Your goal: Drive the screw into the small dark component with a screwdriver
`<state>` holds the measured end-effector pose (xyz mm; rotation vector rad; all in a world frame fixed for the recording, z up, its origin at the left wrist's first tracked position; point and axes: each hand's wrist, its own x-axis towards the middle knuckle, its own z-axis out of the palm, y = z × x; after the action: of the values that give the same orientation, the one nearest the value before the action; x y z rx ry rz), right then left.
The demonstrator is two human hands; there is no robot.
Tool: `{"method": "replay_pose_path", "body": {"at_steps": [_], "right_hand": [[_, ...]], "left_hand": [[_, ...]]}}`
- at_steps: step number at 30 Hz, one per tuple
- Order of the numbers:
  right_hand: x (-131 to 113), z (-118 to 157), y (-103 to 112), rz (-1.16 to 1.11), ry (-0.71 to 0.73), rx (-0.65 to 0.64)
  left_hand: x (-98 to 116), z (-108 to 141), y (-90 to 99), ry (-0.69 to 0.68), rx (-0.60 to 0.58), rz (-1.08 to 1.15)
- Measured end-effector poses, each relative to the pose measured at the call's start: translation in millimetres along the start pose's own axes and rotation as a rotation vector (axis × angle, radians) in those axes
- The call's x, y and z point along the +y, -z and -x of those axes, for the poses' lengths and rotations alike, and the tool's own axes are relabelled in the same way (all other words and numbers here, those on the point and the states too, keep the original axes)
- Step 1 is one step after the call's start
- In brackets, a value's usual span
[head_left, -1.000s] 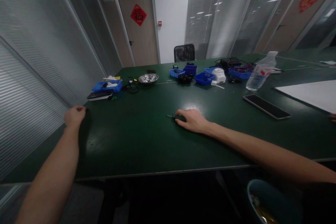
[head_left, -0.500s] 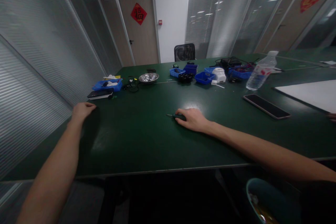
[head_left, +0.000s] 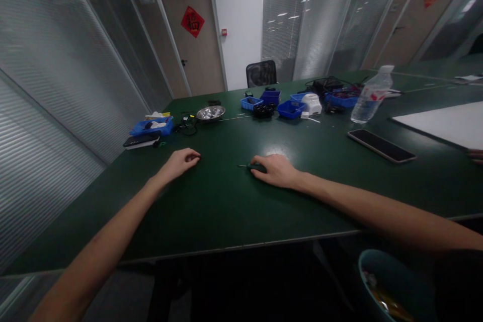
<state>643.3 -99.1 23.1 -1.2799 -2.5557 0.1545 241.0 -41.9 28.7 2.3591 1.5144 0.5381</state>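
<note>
On the bench (head_left: 211, 216), screwdriver (head_left: 252, 166): in the middle stretch, low under our right hand (head_left: 277, 170); whether it touches the surface, we cannot tell.
Handle (head_left: 259, 167): dark, stubby, partly hidden by the fingers. Looks like hard plastic, so we judge it stiff, light and hard to damage; a smooth finish might twist under damp skin.
Shaft (head_left: 242, 165): thin, metallic, pointing to our left. We take it as rigid, though the slim tip is the likeliest part to bend or to prick.
Where to hold: around the handle, thumb and forefinger toward the shaft end, butt against the palm. We would leave the bare metal alone.
Right hand: palm down, closed over the handle, thumb on the near side and forefinger on the far side.
Left hand (head_left: 183, 162): left of the tip, apart from it; fingers curled in, thumb drawn close to them. Whether anything small is pinched there, we cannot tell.
Metal bowl (head_left: 210, 119): beyond both hands, shiny bits inside too small for us to name.
Blue tray (head_left: 164, 131): farther left, loaded with mixed pieces.
Phone (head_left: 381, 146): flat on our right, dark screen up.
Bottle (head_left: 372, 96): clear plastic, upright just past the phone, part filled.
Teal bin (head_left: 403, 274): below the near edge, on our right, with yellowish stuff inside.
</note>
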Motion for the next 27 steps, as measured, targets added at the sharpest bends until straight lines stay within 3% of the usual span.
{"method": "replay_pose_path", "body": {"at_steps": [4, 8, 14, 21, 27], "right_hand": [[0, 0, -1, -0.029, 0.014, 0.051], [0, 0, -2, -0.039, 0.007, 0.092], [-3, 2, 2, -0.066, 0.054, 0.068], [-4, 5, 5, -0.105, 0.262, 0.011], [-4, 5, 6, -0.097, 0.298, -0.009]], "left_hand": [[64, 6, -33.9, -0.26, -0.132, 0.17], [96, 13, -52.5, -0.356, -0.195, 0.273], [94, 13, -50.8, -0.329, -0.204, 0.339], [98, 15, -45.6, -0.437, -0.179, 0.215], [96, 16, -43.8, -0.44, -0.211, 0.169]]}}
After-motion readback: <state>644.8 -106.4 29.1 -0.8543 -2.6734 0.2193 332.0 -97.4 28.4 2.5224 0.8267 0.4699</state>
